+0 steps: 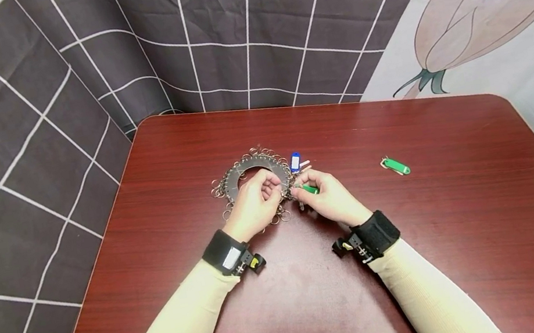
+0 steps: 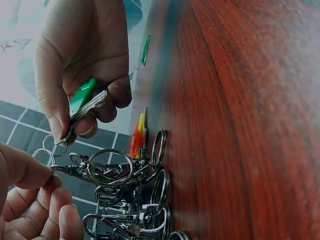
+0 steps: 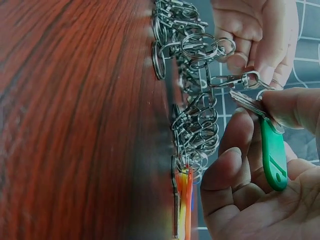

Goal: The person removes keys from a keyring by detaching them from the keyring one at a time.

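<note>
My left hand [image 1: 254,201] pinches a clasp [image 3: 235,80] on the ring disc [image 1: 242,173] at mid-table; my right hand [image 1: 328,198] pinches the key [image 3: 247,104] with the green tag [image 3: 273,159]. The key's ring could slip off the clasp if my grip wavers.

A green-tagged key [image 3: 272,150] is pinched tip-first against a metal swivel clasp [image 3: 235,80] on the ring disc [image 1: 248,178].

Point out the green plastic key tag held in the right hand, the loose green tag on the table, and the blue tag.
Held green plastic key tag [image 3: 273,152], right wrist view, tag body.
Loose green tag [image 1: 396,166], head view, middle.
Blue tag [image 1: 295,162], head view, face.
</note>
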### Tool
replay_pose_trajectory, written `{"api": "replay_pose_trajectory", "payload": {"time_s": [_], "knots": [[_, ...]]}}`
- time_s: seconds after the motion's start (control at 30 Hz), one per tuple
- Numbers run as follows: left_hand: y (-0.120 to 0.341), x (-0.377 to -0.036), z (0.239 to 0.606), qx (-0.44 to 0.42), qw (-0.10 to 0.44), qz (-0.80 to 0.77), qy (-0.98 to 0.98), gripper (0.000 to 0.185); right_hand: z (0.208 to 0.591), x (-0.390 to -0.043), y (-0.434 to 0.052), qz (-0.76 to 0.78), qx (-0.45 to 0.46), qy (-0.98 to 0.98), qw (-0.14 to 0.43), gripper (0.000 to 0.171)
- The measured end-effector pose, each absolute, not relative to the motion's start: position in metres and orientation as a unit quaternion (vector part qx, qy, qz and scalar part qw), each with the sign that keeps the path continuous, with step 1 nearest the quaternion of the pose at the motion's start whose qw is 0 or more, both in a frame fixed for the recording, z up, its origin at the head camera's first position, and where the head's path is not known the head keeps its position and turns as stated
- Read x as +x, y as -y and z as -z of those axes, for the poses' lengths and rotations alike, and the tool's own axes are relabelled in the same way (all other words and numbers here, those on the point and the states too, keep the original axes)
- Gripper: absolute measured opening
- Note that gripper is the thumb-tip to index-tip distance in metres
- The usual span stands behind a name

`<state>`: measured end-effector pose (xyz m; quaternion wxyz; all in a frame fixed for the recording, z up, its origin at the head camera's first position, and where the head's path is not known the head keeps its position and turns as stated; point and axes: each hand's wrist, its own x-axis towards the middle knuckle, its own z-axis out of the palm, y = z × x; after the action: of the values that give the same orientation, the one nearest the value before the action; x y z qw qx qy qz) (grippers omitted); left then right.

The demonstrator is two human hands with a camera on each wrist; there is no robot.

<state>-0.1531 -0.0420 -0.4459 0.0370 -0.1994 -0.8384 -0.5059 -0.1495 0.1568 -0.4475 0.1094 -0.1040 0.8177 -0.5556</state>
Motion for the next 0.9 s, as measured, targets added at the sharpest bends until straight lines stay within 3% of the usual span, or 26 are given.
{"api": "replay_pose_trajectory", "payload": {"time_s": [0.57,0.9], "knots": [[0.0418,-0.1526,0.4447,-0.213,0.017,0.469,0.857,0.007,0.4413,-0.1493,-0.1546,0.574,-0.115,-0.806,0.089,0.016],[0.0414,-0.1502,0.4427,-0.223,-0.004,0.442,0.869,0.008,0.4467,-0.1525,-0.1564,0.58,-0.122,-0.804,0.05,0.011]]}}
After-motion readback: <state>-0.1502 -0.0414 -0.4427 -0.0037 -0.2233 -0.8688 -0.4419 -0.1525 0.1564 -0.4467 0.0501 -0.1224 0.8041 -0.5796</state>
